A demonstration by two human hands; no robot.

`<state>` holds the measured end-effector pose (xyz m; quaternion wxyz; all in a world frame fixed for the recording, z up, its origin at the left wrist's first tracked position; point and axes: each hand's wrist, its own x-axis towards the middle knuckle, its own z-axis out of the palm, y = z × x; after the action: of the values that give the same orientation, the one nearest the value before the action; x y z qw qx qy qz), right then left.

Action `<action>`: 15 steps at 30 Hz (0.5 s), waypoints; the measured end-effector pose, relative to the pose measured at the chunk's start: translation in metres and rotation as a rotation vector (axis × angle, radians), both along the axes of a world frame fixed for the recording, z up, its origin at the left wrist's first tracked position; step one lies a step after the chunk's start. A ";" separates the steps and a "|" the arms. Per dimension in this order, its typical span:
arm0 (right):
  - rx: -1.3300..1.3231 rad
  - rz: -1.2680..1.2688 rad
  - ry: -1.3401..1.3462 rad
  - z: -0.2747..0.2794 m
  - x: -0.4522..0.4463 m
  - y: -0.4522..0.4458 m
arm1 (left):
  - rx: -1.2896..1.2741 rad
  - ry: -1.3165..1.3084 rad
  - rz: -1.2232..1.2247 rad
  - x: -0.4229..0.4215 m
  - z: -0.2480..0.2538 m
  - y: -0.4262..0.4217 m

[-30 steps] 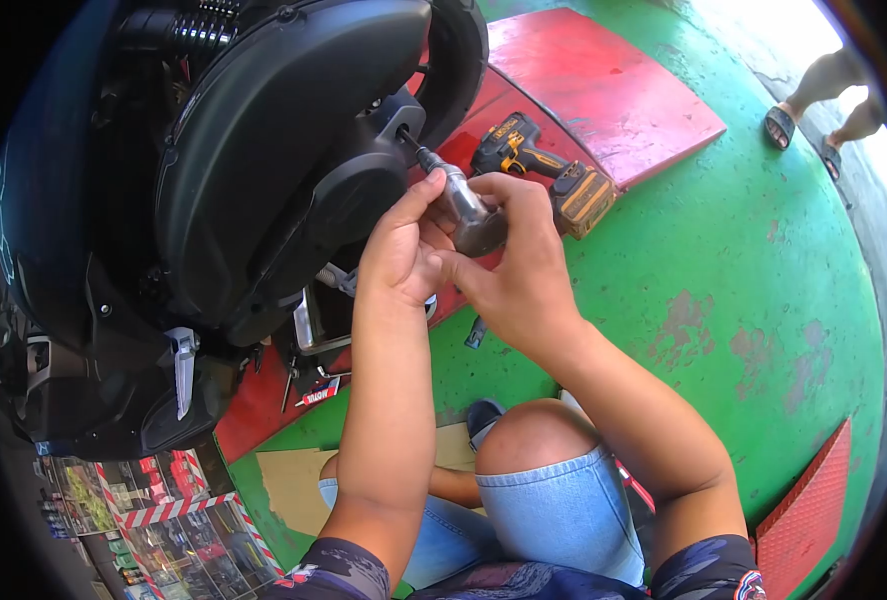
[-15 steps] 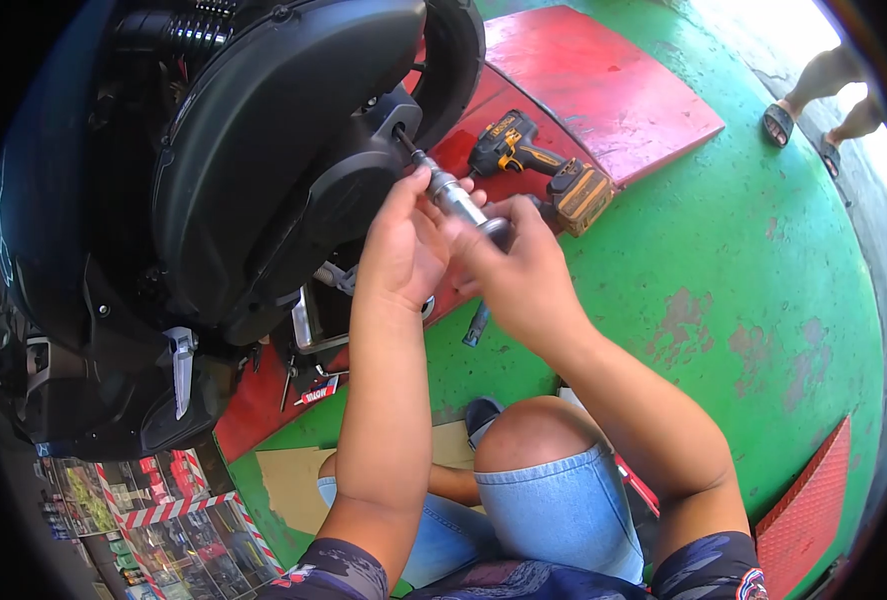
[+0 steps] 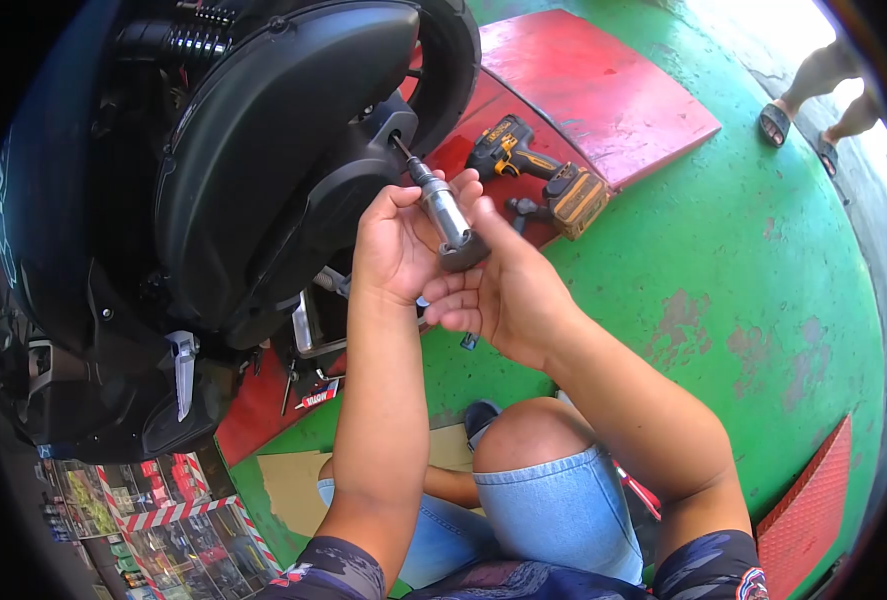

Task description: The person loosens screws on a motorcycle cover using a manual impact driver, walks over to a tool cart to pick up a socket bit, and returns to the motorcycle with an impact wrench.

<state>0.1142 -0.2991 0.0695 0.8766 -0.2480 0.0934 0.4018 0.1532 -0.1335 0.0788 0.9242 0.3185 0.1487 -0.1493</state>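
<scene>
My left hand (image 3: 394,245) cradles a silver cylindrical driver tool (image 3: 448,214), thumb on one side and fingers on the other. The tool's slim dark shaft points up-left into a hole in the scooter's dark lower cover (image 3: 392,138). A dark rounded piece (image 3: 464,254) sits at its near end. Beside that end, my right hand (image 3: 514,290) is open, palm turned toward the tool and fingers stretched out. Whether its thumb touches the dark piece I cannot tell.
A black and yellow cordless impact wrench (image 3: 539,170) lies on the red platform (image 3: 604,80) behind my hands. The scooter (image 3: 264,170) fills the left side. Another person's sandalled feet (image 3: 779,122) stand at upper right. A glass display case (image 3: 179,520) is at lower left.
My right hand's fingers have opened from around the tool's near end, uncovering the dark piece, and the hand sits slightly lower. My left hand stays on the tool.
</scene>
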 end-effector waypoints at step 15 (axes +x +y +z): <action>-0.414 -0.631 -0.312 -0.007 -0.008 0.013 | 0.261 -0.023 0.016 -0.001 -0.003 -0.003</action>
<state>0.1062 -0.2862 0.0630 0.8920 -0.4363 0.1097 0.0436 0.1521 -0.1366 0.0756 0.8776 0.4366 0.1591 -0.1176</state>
